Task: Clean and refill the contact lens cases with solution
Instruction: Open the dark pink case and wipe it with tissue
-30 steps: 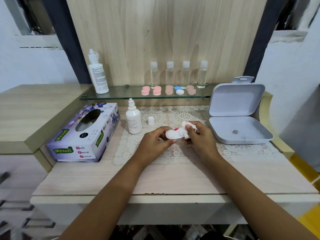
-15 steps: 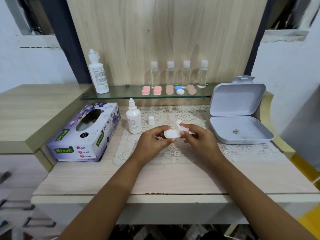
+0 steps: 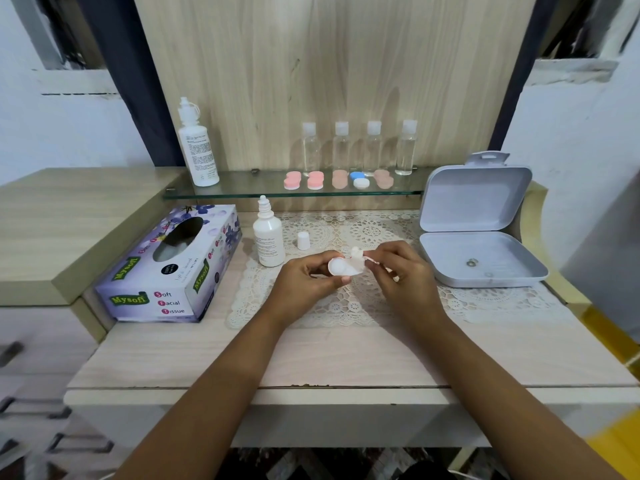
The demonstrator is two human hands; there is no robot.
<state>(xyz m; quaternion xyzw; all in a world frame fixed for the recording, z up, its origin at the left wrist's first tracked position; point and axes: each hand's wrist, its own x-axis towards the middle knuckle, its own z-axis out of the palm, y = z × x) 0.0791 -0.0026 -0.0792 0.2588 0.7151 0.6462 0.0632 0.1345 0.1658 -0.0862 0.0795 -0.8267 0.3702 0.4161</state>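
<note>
My left hand point(image 3: 306, 277) curls round the white lens case point(image 3: 341, 267) above the lace mat point(image 3: 311, 306), near the uncapped solution bottle point(image 3: 268, 237). My right hand point(image 3: 403, 277) pinches a white wad point(image 3: 356, 253) (tissue, I think) against it. Rubbing too hard could twist the case free.

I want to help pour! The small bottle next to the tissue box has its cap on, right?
No, its cap is off, standing beside the small bottle next to the tissue box; the head view shows it.

home vanity nook | glass shelf point(image 3: 242, 192) | lace doily point(image 3: 346, 306) | tissue box point(image 3: 169, 268)
</note>
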